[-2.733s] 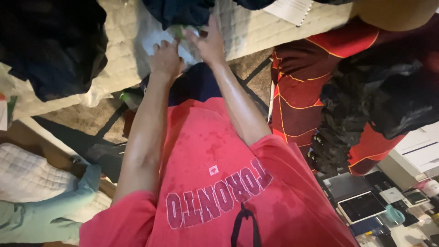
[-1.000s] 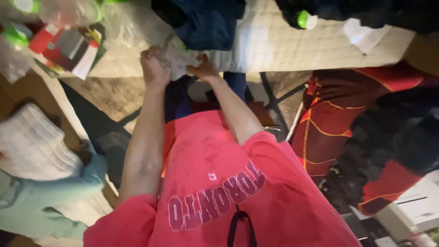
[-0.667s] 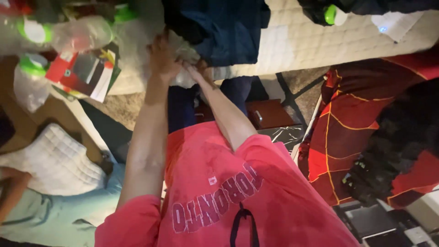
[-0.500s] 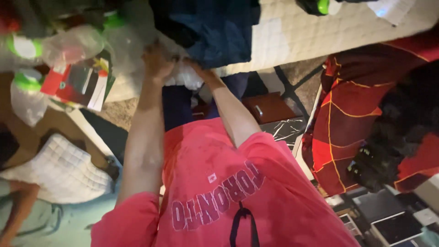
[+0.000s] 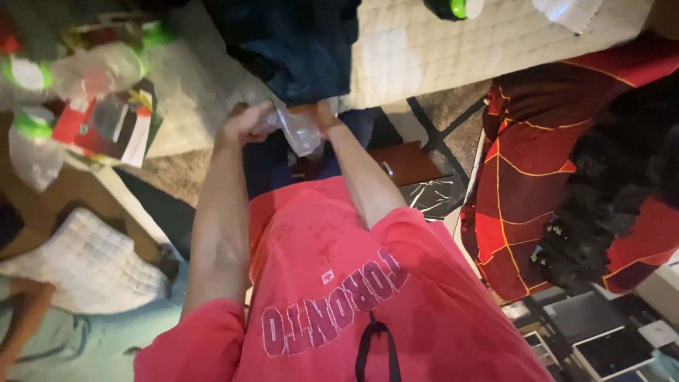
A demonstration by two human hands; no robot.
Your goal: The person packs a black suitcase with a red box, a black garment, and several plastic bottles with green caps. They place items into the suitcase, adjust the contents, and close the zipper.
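A crumpled clear plastic bag [image 5: 300,127] hangs between both hands, just in front of the quilted bed [image 5: 424,56] edge and below the dark blue garment [image 5: 297,49] lying on it. The left hand [image 5: 244,124] has its grip pressed together around the bag's upper left part; the right hand [image 5: 318,117] pinches the opposite side, fingers partly hidden by the plastic, so how firmly it holds I cannot tell.

To handle thin film like this well, it seems best to keep both grips close to the bag's rim and pull apart evenly, so the plastic opens or flattens without tearing. Slack hangs down toward the red shirt [image 5: 339,283]; keeping it off the chest would help in seeing the folds.

Left of the bag, on the bed, lie clear bottles with green caps [image 5: 32,124] and a red and white packet [image 5: 113,127]. Right of the bag, a red and black blanket [image 5: 559,177] drapes past the bed edge. Another green-capped bottle [image 5: 453,7] sits on the bed, up and to the right of the bag.
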